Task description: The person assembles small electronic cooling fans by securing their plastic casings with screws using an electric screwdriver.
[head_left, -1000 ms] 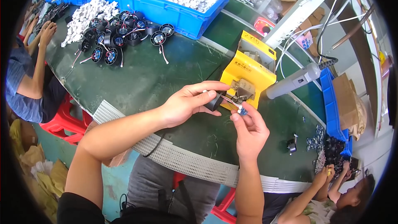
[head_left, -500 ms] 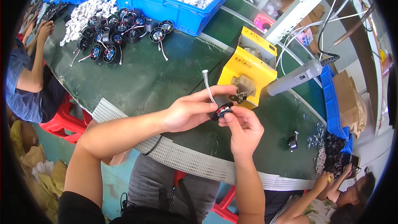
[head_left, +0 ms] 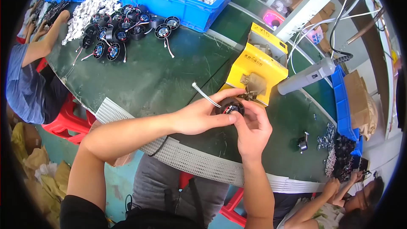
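Between both hands, above the green tabletop, is a round black housing [head_left: 229,105] with a small circuit board in its open face. White wires [head_left: 204,93] with a connector run out of it to the upper left. My left hand [head_left: 204,113] grips its left side, forefinger along the far rim and thumb across the near rim. My right hand [head_left: 253,132] pinches the right side with thumb and fingers. Just beyond my fingers stands a yellow machine [head_left: 257,65] with a metal fixture on its front. Part of the housing is hidden behind my fingers.
Similar black housings with wires [head_left: 113,35] lie at the far left, beside white parts [head_left: 91,12] and a blue crate [head_left: 178,6]. A grey handheld tool [head_left: 307,76] is at the right. One black piece [head_left: 303,142] lies nearer. People work at both sides.
The housing has tilted, so its open face with the board shows more. Its wires have swung left and lower. My left thumb now lies across the near rim, close to my right thumb.
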Motion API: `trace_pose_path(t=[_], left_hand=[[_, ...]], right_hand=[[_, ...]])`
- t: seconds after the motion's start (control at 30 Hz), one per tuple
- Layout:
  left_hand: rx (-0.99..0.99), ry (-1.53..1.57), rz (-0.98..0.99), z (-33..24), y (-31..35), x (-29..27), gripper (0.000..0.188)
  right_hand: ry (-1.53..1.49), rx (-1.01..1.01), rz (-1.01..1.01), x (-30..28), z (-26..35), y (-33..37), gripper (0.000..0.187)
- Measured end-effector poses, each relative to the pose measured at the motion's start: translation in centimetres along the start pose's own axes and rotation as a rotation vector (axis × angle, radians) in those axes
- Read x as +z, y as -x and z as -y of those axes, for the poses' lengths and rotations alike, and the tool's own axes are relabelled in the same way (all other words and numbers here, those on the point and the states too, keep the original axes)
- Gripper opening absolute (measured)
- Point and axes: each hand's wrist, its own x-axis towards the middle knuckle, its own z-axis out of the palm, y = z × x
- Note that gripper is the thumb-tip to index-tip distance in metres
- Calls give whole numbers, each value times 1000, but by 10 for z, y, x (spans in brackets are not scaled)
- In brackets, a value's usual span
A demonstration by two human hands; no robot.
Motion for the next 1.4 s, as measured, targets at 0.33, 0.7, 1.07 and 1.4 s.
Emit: trace_pose_path(t=[0.33, 0.7, 1.07, 1.4], left_hand=[[-310, 47, -43, 4, -4, -14, 38], [-422, 105, -64, 12, -11, -17, 33], [-438, 42, -112, 12, -11, -16, 36], [-439, 28, -118, 8, -12, -15, 35]], right_hand=[[475, -339, -473, -31, 15, -54, 62], [-106, -319, -404, 2, 59, -94, 46], [-18, -277, -300, 26, 39, -86, 36], [-131, -249, -292, 45, 27, -44, 41]])
